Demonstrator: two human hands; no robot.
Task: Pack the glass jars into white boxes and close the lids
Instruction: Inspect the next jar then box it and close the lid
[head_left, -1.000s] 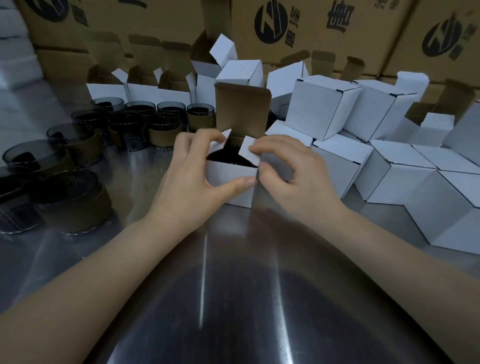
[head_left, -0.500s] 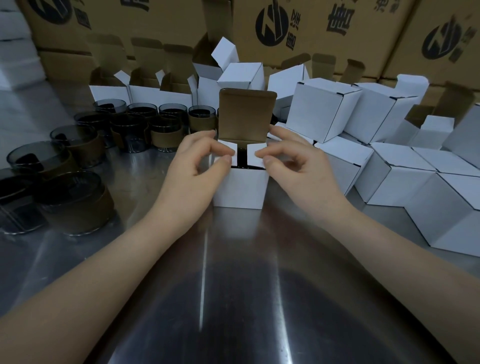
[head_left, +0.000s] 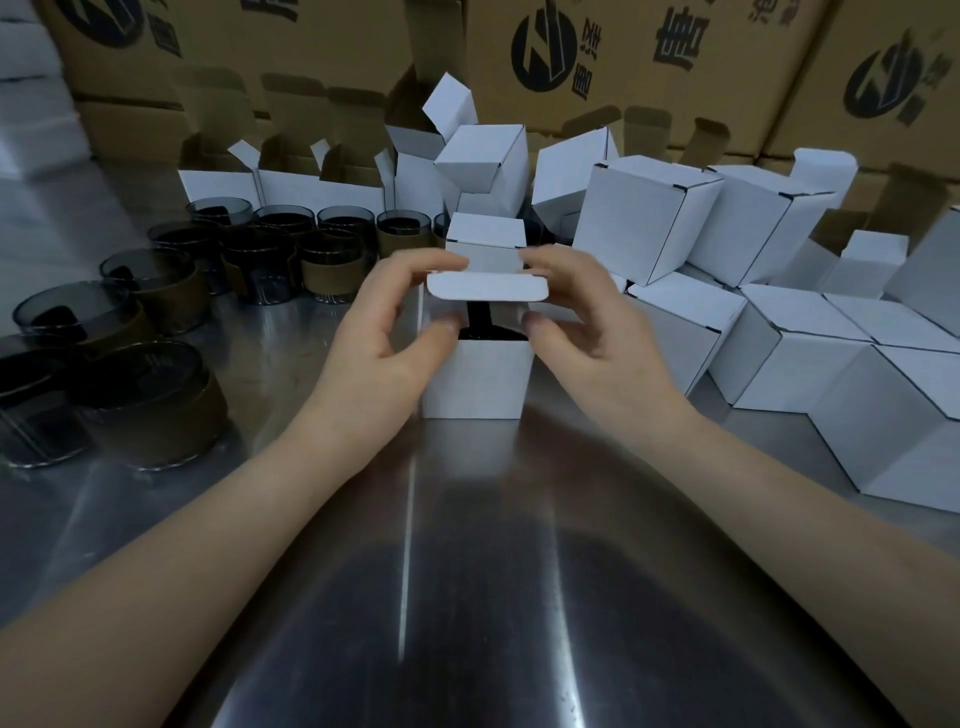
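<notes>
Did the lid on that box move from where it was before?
Yes. The lid stood upright at the back of the white box. Now it is folded forward and down over the box's opening, toward the person, and is not yet tucked in.

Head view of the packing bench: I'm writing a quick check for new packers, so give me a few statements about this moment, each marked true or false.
1. The lid of the white box in front is tucked fully shut. False: it is folded over but its tab is out, and the dark jar shows in the gap.
2. The left hand and right hand both pinch that lid. True.
3. The unpacked glass jars stand on the person's left. True.
4. The closed boxes are piled on the left. False: they lie on the right.
5. The table is wooden. False: it is shiny metal.
</notes>
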